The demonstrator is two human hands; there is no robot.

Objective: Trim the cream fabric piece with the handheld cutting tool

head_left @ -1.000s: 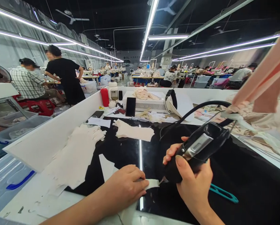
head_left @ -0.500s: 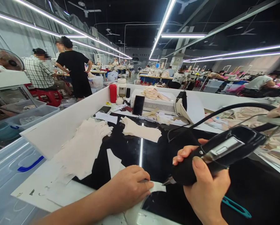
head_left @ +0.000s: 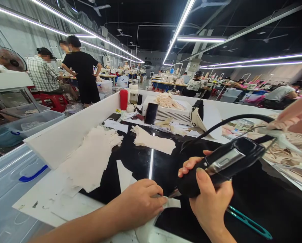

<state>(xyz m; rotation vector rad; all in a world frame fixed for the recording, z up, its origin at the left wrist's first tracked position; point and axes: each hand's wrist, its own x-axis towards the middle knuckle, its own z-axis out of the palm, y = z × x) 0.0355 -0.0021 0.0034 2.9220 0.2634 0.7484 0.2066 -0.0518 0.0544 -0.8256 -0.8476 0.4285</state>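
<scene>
Two grips show: right hand clasps the tool, its tip beside the strip that left hand pins to the mat. Tool-work seems underway; the next move calls for steadiness.

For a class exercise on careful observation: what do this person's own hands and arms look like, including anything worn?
The left hand and right hand are ungloved. The forearms are bare as far as they show, with no sleeve in view, and neither wrist shows a watch or bracelet. Rings are hard to tell.
</scene>
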